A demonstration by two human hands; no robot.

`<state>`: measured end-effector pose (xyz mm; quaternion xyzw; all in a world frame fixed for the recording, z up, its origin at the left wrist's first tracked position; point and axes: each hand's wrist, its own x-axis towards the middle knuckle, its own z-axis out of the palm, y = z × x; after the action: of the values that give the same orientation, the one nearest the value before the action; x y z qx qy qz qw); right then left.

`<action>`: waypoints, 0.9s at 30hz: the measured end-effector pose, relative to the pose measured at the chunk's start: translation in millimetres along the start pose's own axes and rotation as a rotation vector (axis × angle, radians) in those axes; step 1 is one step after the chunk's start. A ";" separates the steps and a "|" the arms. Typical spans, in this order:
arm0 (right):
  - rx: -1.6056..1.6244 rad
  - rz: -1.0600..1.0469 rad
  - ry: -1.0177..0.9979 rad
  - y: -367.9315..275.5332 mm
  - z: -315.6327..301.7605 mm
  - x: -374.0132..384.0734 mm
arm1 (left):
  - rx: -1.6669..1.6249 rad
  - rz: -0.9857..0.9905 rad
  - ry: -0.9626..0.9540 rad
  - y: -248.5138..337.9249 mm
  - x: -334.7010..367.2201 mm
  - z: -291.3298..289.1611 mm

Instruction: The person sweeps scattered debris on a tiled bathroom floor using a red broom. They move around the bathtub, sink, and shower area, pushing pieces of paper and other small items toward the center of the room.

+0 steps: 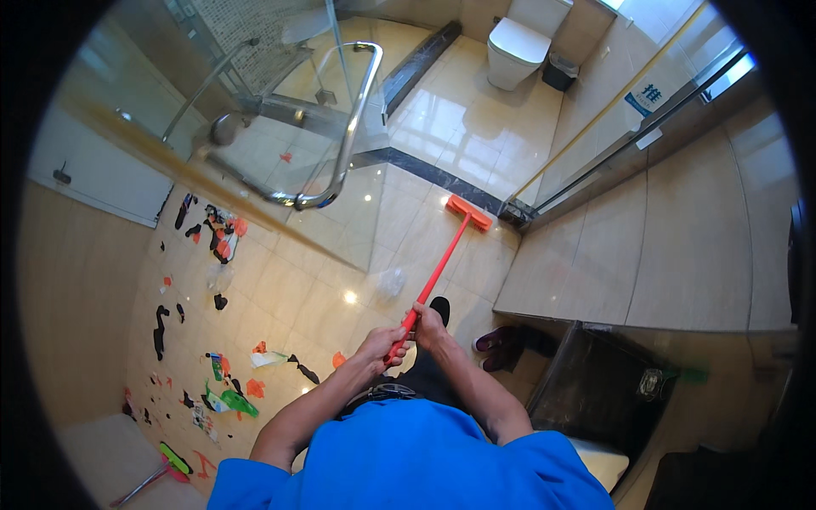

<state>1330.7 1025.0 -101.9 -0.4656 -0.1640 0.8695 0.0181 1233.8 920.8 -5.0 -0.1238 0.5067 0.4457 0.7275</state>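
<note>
Both my hands are wrapped round the red handle (442, 262) of a long-handled floor tool. My left hand (382, 347) grips near the handle's end, close to my waist. A little higher up, my right hand (427, 326) closes on the same handle. The wide orange-red head (468, 212), which looks like a broom or sponge mop head, rests on the tiles near a dark stone threshold (442, 178). Its underside is hidden, so I cannot tell which kind it is.
Scraps of plastic and dark litter (223, 238) are strewn over the tiles at left, with a green wrapper (238, 402) among them. A glass door with a chrome handle (350, 127) stands ahead. Beyond are a toilet (517, 47) and bin (560, 71). Dark shoes (501, 344) lie right.
</note>
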 end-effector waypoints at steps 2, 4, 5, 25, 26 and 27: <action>-0.014 0.007 0.001 -29.8 -11.4 11.1 | 0.000 0.011 0.013 17.9 19.7 21.5; 0.000 0.016 0.000 -51.5 -23.5 19.8 | 0.010 0.022 0.036 32.2 30.6 44.1; 0.003 0.019 0.003 -64.2 -25.4 22.3 | 0.001 0.025 0.030 39.2 37.4 51.3; -0.055 -0.004 0.084 -161.4 -14.0 33.9 | -0.067 -0.043 -0.054 120.9 70.5 86.9; -0.058 -0.031 0.136 -167.2 -14.7 35.7 | -0.056 -0.042 -0.061 124.7 80.9 90.9; -0.040 -0.054 0.179 -176.7 -13.8 39.2 | -0.048 -0.039 -0.067 130.6 91.2 94.8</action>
<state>1298.3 1203.0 -87.1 -0.5372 -0.1917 0.8201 0.0466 1200.3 1103.1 -3.6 -0.1363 0.4686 0.4473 0.7495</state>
